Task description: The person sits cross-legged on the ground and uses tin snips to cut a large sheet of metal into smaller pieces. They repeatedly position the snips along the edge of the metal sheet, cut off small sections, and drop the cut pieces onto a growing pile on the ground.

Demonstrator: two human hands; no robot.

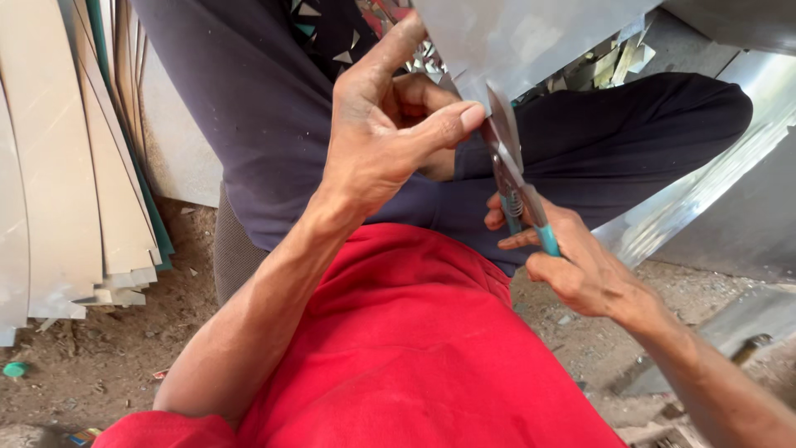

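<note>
Two hands at the metal sheet point(531, 37): left hand point(377, 124) pinches its lower edge, right hand point(580, 265) squeezes tin snips point(514, 178) biting just below, cut barely begun.

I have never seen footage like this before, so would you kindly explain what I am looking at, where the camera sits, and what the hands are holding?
There is no machine here: a person works with two bare hands, and the one picture comes from a camera worn on their head, looking down over their red shirt and dark trousers.

The left hand pinches the edge of a thin, shiny metal sheet between thumb and fingers. The right hand grips a pair of metal snips with teal handles; the blades meet the sheet's lower edge, next to the left thumb.

Below is bare dirt ground with small scraps. On the left a stack of pale flat strips leans upright, and on the right lies another shiny sheet.
</note>
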